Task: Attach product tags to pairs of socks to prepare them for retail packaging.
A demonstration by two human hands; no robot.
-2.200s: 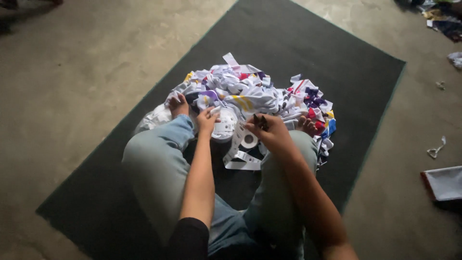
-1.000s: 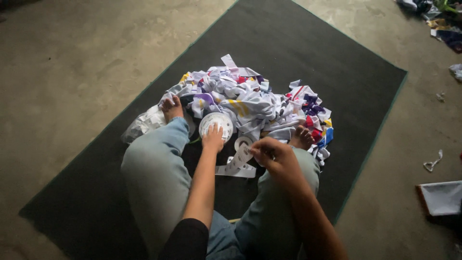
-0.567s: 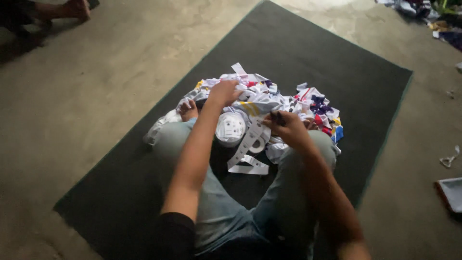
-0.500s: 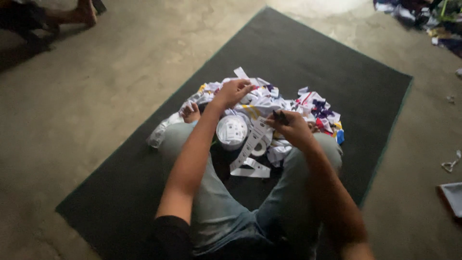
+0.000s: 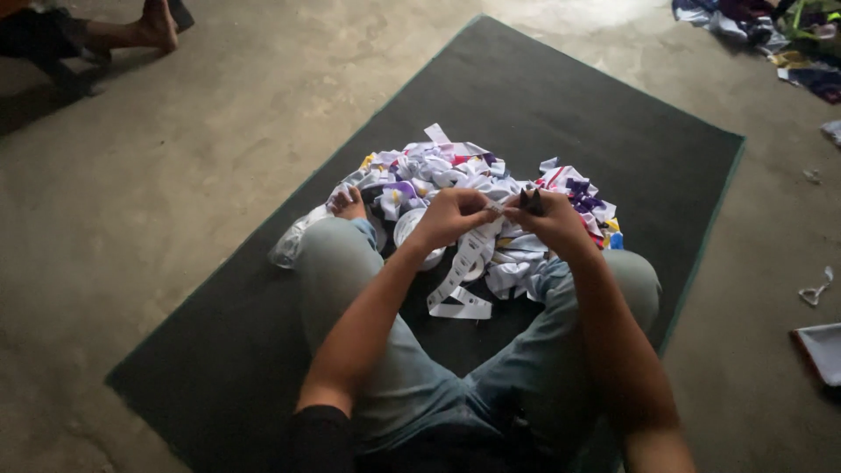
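Note:
I sit cross-legged on a dark green mat point(image 5: 561, 96). A heap of white, purple and red label strips point(image 5: 473, 171) lies in front of my feet. My left hand point(image 5: 447, 217) pinches the top end of a long white label strip point(image 5: 462, 267) that hangs down to the mat. My right hand point(image 5: 550, 223) is closed around a small dark tool point(image 5: 531, 201), which meets the strip's end beside my left fingers. A white roll point(image 5: 408, 229) lies under my left wrist.
Bare concrete floor surrounds the mat. Another person's foot point(image 5: 158, 22) rests at the top left. Coloured cloth scraps point(image 5: 771, 35) lie at the top right. A flat white piece point(image 5: 822, 350) and a small scrap point(image 5: 816, 289) lie at the right edge.
My left hand came back from the heap to meet my right hand, and both now hold the white strip's end up between them. The view shifted slightly.

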